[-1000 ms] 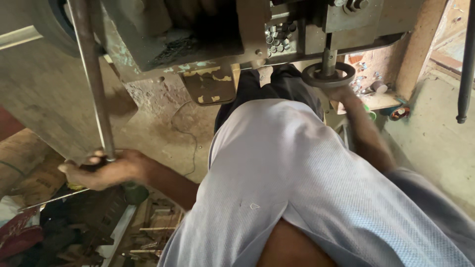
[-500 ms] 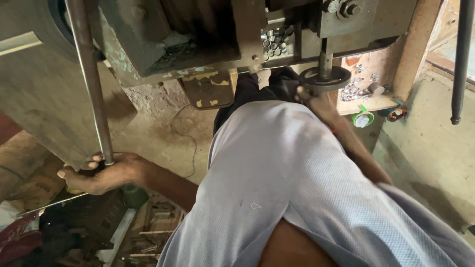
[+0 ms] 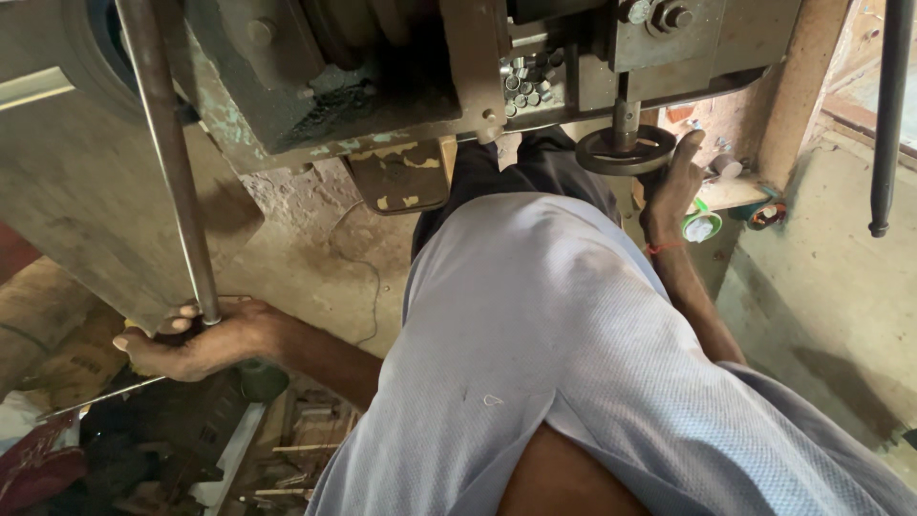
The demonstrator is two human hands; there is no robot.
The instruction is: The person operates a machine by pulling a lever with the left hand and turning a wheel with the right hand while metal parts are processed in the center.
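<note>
My left hand [image 3: 201, 336] is closed around the lower end of a long steel lever rod [image 3: 167, 153] that rises to the upper left of the view. My right hand [image 3: 671, 182] rests against the rim of a round metal handwheel [image 3: 623, 150] under the heavy grey-green machine body [image 3: 382, 76], fingers curled at its right edge. A red thread circles my right wrist. My light grey shirt fills the middle of the view and hides my lap.
Several small metal cylinders [image 3: 527, 81] lie in a recess of the machine. A second dark rod [image 3: 888, 115] hangs at the far right. A green-rimmed container [image 3: 702, 225] sits on a low shelf. Wooden scraps and dark clutter [image 3: 239, 449] lie at the lower left; a worn pedal plate [image 3: 401, 182] is under the machine.
The view has shifted slightly. My right hand has slid to the right rim of the handwheel. My left hand stays closed on the lever rod in the same spot.
</note>
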